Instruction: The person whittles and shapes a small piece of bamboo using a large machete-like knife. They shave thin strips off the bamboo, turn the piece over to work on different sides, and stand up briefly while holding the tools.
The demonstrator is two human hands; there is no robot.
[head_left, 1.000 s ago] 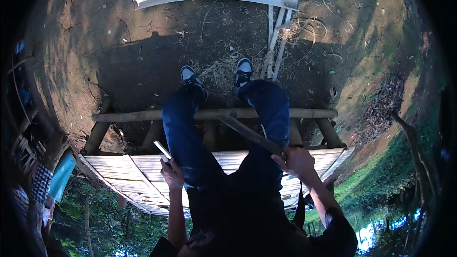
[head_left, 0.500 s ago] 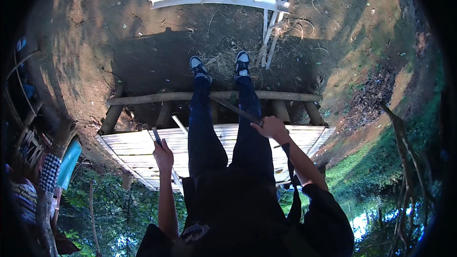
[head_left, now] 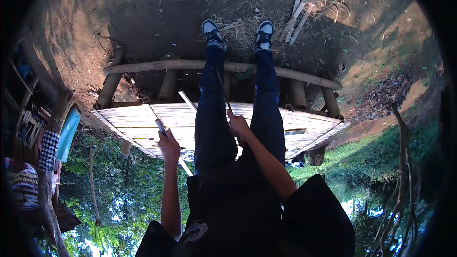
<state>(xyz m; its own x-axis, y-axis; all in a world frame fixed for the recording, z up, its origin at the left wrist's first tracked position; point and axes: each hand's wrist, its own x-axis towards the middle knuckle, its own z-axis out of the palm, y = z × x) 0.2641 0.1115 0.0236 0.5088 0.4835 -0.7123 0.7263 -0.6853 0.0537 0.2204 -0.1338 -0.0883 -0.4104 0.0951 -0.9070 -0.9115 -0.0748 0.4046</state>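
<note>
An outdoor yard with cracked bare earth (head_left: 88, 19), a slatted bamboo bench (head_left: 126, 118), strewn curly shavings (head_left: 238, 32) and surrounding leafy trees (head_left: 126, 181).

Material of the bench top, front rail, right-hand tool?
Bench top: probably split bamboo, pale, smooth-looking; narrow parallel strips. Front rail: likely bamboo or wood, matte brown; a round pole. Long thin tool in the right hand: perhaps metal, dark; slim straight profile, finish unclear.

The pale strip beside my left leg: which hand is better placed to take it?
Probably the left hand: it and the pale strip are both left of the left leg, though it holds a short object. The right hand is beyond that leg, holding a dark tool.
</note>
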